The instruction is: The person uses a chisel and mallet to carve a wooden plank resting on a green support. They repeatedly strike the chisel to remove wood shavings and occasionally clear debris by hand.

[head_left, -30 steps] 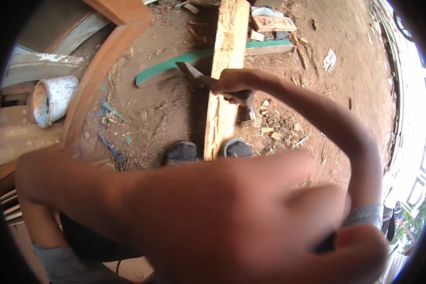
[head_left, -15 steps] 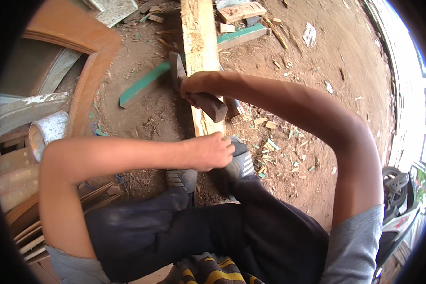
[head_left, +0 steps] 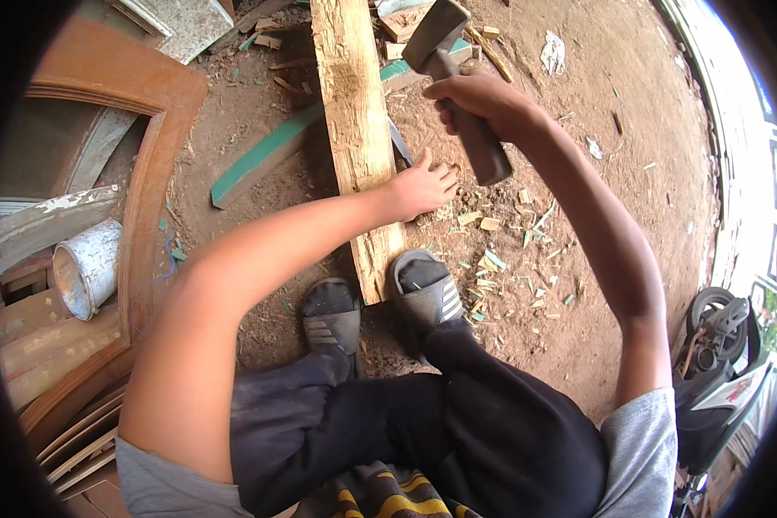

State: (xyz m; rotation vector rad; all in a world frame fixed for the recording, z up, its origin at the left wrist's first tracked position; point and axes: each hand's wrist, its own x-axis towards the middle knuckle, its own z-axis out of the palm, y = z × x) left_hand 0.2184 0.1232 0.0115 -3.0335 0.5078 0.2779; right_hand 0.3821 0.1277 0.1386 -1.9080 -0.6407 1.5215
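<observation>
My right hand (head_left: 479, 99) grips the dark, thick handle of what looks like a hatchet (head_left: 436, 36), its grey metal head pointing up and away from me. The tool is raised to the right of a long, rough-hewn wooden beam (head_left: 358, 112), apart from it. My left forearm crosses the beam's near part. Just past its right edge, my left hand (head_left: 427, 187) is open, fingers spread, with nothing visible in it. A narrow dark strip (head_left: 400, 143), kind unclear, shows beside the beam close to my left fingers. The beam's near end rests between my sandalled feet.
A green-painted wood strip (head_left: 263, 160) lies left of the beam, another (head_left: 401, 74) right of it. Wood chips (head_left: 489, 262) litter the dirt floor. At left are a brown wooden frame (head_left: 138, 216) and a white-splashed bucket (head_left: 89, 268). A motorbike (head_left: 721, 345) stands at right.
My right hand has moved right with the hatchet, off the beam. My left hand has gone from near my right foot forward to the beam's right side, its fingers now spread.
</observation>
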